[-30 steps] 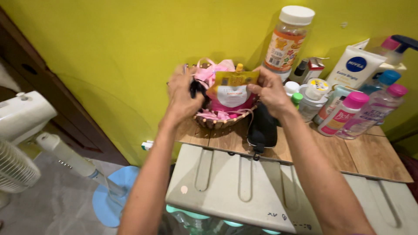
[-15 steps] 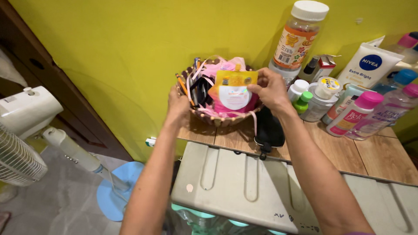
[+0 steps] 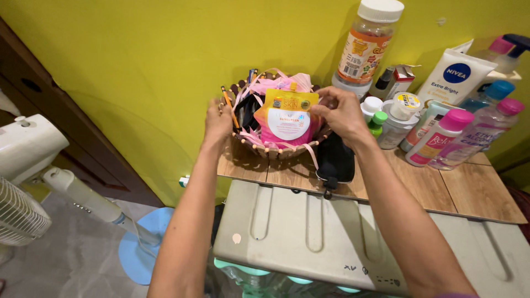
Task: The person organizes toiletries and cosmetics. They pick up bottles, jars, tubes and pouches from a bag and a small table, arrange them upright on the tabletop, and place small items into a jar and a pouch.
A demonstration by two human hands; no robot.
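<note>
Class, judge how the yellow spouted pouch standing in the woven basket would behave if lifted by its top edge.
The yellow pouch looks like soft film, so it would probably flex rather than stay stiff. It seems small, so likely light. Standing among other items in the woven basket, with the right hand at its edge, it may flop once freed.

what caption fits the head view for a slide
Right hand holds a yellow pouch in a woven basket; left hand touches the basket's left rim.
</note>
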